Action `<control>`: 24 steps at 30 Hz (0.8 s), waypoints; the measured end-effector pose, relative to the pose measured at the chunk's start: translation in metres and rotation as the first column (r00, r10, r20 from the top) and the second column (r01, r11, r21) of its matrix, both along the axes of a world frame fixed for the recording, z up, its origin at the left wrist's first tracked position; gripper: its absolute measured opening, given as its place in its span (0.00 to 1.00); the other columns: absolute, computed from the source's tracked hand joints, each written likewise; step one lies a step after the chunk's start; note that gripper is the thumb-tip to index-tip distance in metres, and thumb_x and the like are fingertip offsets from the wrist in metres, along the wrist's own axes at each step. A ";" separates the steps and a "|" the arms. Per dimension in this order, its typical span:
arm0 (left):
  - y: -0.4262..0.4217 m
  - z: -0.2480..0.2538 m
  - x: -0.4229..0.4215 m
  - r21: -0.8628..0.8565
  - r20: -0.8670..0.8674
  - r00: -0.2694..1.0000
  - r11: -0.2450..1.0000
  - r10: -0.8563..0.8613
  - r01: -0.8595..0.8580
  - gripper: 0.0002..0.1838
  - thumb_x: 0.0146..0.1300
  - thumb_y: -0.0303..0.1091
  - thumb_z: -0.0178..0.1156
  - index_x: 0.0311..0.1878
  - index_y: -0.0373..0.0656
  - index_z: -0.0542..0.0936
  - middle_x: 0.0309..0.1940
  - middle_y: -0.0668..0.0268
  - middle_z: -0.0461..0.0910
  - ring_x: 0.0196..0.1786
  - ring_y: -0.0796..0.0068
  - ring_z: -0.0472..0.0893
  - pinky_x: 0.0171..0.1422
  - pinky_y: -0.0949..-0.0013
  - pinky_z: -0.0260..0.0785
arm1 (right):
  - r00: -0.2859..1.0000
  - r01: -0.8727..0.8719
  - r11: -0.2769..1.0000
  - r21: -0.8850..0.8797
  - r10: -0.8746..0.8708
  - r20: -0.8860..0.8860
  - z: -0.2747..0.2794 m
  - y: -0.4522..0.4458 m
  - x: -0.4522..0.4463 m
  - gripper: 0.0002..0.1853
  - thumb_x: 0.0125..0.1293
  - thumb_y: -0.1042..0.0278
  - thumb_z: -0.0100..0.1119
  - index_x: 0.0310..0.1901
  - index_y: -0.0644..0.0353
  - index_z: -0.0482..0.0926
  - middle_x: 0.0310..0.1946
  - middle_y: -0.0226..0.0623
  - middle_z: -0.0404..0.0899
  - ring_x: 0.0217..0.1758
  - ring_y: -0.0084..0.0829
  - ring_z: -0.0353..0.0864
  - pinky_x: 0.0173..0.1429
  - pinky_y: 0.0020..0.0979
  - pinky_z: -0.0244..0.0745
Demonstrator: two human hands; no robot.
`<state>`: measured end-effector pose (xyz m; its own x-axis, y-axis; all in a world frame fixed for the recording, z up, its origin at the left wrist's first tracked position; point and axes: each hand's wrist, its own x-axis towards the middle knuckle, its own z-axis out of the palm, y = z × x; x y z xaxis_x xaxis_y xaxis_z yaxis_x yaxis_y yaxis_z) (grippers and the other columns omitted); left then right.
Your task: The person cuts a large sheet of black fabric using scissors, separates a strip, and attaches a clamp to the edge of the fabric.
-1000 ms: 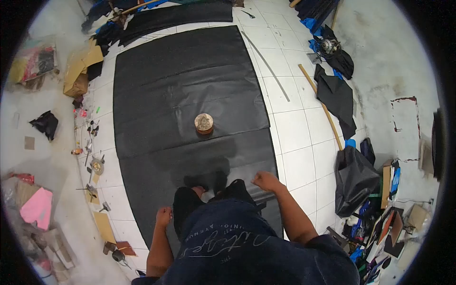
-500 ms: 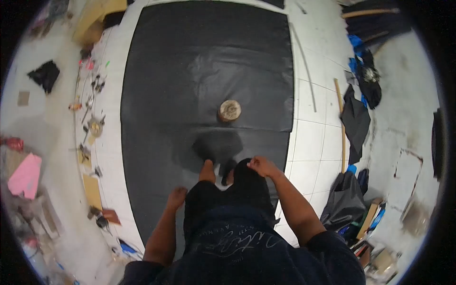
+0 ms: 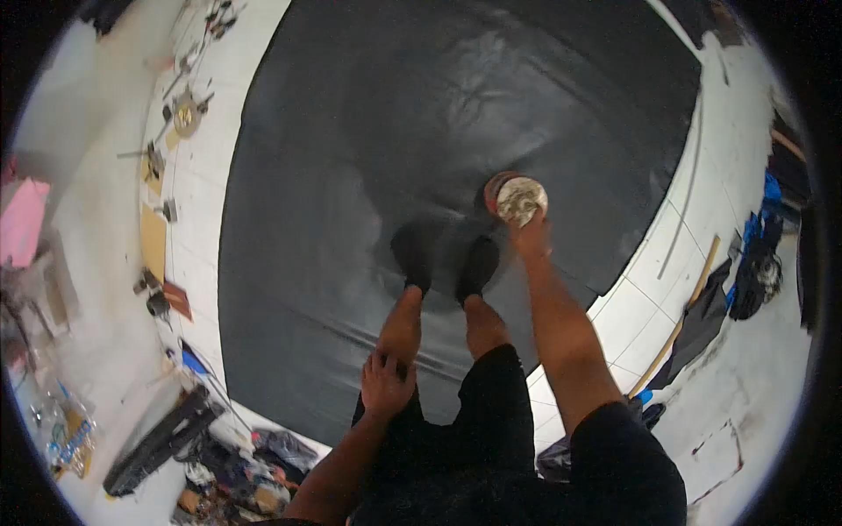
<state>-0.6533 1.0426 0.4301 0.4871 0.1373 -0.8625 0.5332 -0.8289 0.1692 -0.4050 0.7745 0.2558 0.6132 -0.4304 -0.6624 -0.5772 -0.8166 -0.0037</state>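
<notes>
Surrounding round block [image 3: 521,198], black sheet [image 3: 307,219], tools [image 3: 186,117] alongside

Tiled floor [image 3: 627,316]: white squares run along the left and right of the scene.
Left row: a tan board [image 3: 153,243] lies flat, a reddish-brown block [image 3: 177,301] just beside its near end.
Farther up the left: a round metal part [image 3: 185,118] with a gold-coloured centre sits among small tools [image 3: 154,165].
Left edge: a pink sheet [image 3: 24,223] shows brightly.
Near left: a long black object [image 3: 162,443] lies aslant near a crumpled dark plastic bag [image 3: 285,449].
Right side: a wooden stick [image 3: 705,273] borders dark material [image 3: 699,331].
Right wall: broken dark lines mark the pale surface.
</notes>
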 end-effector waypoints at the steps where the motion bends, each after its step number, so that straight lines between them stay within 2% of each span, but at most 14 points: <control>1: -0.004 0.003 0.000 0.012 -0.016 0.999 1.000 0.028 -0.028 0.31 0.62 0.51 0.58 0.62 0.40 0.73 0.67 0.39 0.62 0.69 0.38 0.62 0.73 0.42 0.53 | 0.998 0.025 0.999 -0.024 -0.026 -0.052 -0.004 0.000 0.005 0.39 0.68 0.42 0.54 0.72 0.56 0.54 0.59 0.56 0.72 0.64 0.51 0.72 0.63 0.51 0.71; 2: -0.008 0.000 0.008 0.016 0.007 1.000 1.000 -0.024 0.024 0.31 0.62 0.51 0.58 0.62 0.39 0.73 0.66 0.39 0.62 0.69 0.38 0.62 0.74 0.42 0.52 | 0.996 0.045 0.998 -0.043 -0.048 -0.079 -0.014 -0.002 0.020 0.40 0.68 0.40 0.52 0.72 0.55 0.52 0.60 0.56 0.72 0.66 0.50 0.71 0.63 0.51 0.71; 3: -0.010 -0.001 0.010 0.027 0.017 0.997 0.997 -0.072 0.072 0.32 0.62 0.51 0.57 0.62 0.38 0.73 0.66 0.39 0.62 0.70 0.39 0.61 0.75 0.43 0.50 | 0.968 -0.199 0.979 -0.039 0.190 -0.163 -0.025 -0.006 0.024 0.39 0.68 0.39 0.51 0.72 0.55 0.52 0.59 0.57 0.73 0.64 0.52 0.72 0.62 0.52 0.71; 5: -0.012 -0.004 0.008 0.033 0.009 0.999 0.999 -0.039 0.039 0.32 0.62 0.52 0.56 0.62 0.38 0.73 0.66 0.38 0.62 0.70 0.39 0.61 0.75 0.42 0.50 | 0.966 -0.230 0.973 0.020 0.230 -0.121 -0.065 -0.028 0.019 0.38 0.69 0.37 0.48 0.70 0.55 0.54 0.57 0.59 0.75 0.60 0.57 0.75 0.60 0.54 0.72; 6: -0.014 -0.005 0.005 0.006 0.002 0.999 0.999 -0.041 0.041 0.32 0.62 0.53 0.55 0.61 0.37 0.74 0.66 0.38 0.62 0.71 0.39 0.61 0.75 0.41 0.49 | 1.000 -0.018 0.997 0.078 0.020 -0.023 -0.092 -0.039 0.012 0.37 0.69 0.37 0.47 0.69 0.57 0.55 0.55 0.60 0.76 0.57 0.60 0.77 0.58 0.54 0.72; 10: -0.025 -0.010 -0.002 0.061 0.052 0.999 0.998 0.001 -0.004 0.32 0.61 0.54 0.55 0.61 0.38 0.75 0.66 0.39 0.63 0.71 0.39 0.61 0.75 0.39 0.48 | 0.976 -0.088 0.991 0.102 0.065 0.206 -0.095 -0.037 0.009 0.32 0.68 0.45 0.53 0.63 0.61 0.62 0.51 0.60 0.78 0.53 0.63 0.78 0.54 0.54 0.73; 13: -0.028 -0.009 0.005 0.076 0.014 0.999 0.996 -0.036 0.035 0.32 0.61 0.54 0.56 0.61 0.39 0.75 0.66 0.40 0.62 0.71 0.38 0.60 0.74 0.38 0.48 | 0.944 -0.166 0.975 0.144 0.115 0.309 -0.129 -0.056 0.006 0.30 0.66 0.49 0.56 0.61 0.62 0.65 0.52 0.59 0.78 0.53 0.61 0.78 0.55 0.52 0.74; 15: -0.035 -0.007 0.003 0.121 0.104 0.994 0.992 -0.035 0.022 0.33 0.55 0.55 0.61 0.59 0.43 0.76 0.62 0.41 0.66 0.67 0.38 0.64 0.72 0.37 0.52 | 0.959 -0.159 0.976 0.148 0.117 0.257 -0.120 -0.055 0.015 0.29 0.65 0.50 0.58 0.60 0.62 0.66 0.53 0.58 0.77 0.55 0.59 0.78 0.56 0.51 0.73; 16: -0.036 -0.008 0.006 0.133 0.112 0.994 0.991 -0.018 0.003 0.33 0.55 0.55 0.61 0.59 0.43 0.76 0.62 0.41 0.66 0.67 0.38 0.64 0.72 0.37 0.52 | 0.965 -0.156 0.976 0.154 0.117 0.235 -0.116 -0.051 0.024 0.29 0.65 0.51 0.58 0.60 0.62 0.67 0.54 0.57 0.77 0.55 0.58 0.78 0.56 0.50 0.73; 17: -0.035 -0.008 0.010 0.094 0.044 0.999 0.995 -0.026 0.022 0.33 0.58 0.55 0.58 0.61 0.41 0.75 0.64 0.41 0.64 0.69 0.39 0.61 0.73 0.37 0.50 | 0.970 -0.153 0.975 0.160 0.118 0.212 -0.112 -0.046 0.033 0.28 0.64 0.52 0.59 0.59 0.62 0.67 0.54 0.56 0.77 0.56 0.58 0.78 0.57 0.50 0.73; 18: -0.033 -0.006 0.011 0.053 -0.027 0.999 0.998 -0.040 0.042 0.34 0.61 0.54 0.55 0.63 0.40 0.74 0.66 0.41 0.62 0.71 0.39 0.59 0.74 0.38 0.47 | 0.951 -0.170 0.975 0.145 0.124 0.282 -0.109 -0.045 0.038 0.28 0.64 0.51 0.58 0.59 0.62 0.68 0.55 0.56 0.77 0.56 0.56 0.77 0.58 0.49 0.73; 20: -0.035 -0.006 0.008 0.071 -0.019 1.000 0.997 -0.021 0.022 0.34 0.60 0.54 0.55 0.63 0.40 0.74 0.66 0.40 0.62 0.71 0.39 0.59 0.74 0.37 0.48 | 0.924 -0.188 0.974 0.127 0.131 0.359 -0.103 -0.041 0.052 0.28 0.64 0.51 0.57 0.59 0.62 0.69 0.56 0.55 0.76 0.57 0.55 0.77 0.58 0.49 0.72; 22: -0.041 -0.008 0.008 0.077 0.005 1.000 0.997 -0.007 0.007 0.34 0.60 0.54 0.55 0.63 0.39 0.73 0.66 0.40 0.63 0.71 0.39 0.59 0.73 0.37 0.48 | 0.942 -0.092 0.994 0.061 0.067 0.329 -0.094 -0.038 0.072 0.29 0.64 0.48 0.56 0.59 0.62 0.70 0.55 0.53 0.77 0.56 0.54 0.78 0.58 0.48 0.72; 24: -0.040 -0.007 0.009 0.090 -0.021 1.000 0.996 -0.014 0.016 0.34 0.61 0.54 0.55 0.63 0.38 0.73 0.65 0.39 0.63 0.71 0.39 0.59 0.73 0.37 0.48 | 0.933 -0.080 0.992 0.094 0.042 0.357 -0.088 -0.034 0.088 0.29 0.65 0.47 0.55 0.59 0.63 0.70 0.55 0.54 0.77 0.56 0.54 0.78 0.58 0.48 0.72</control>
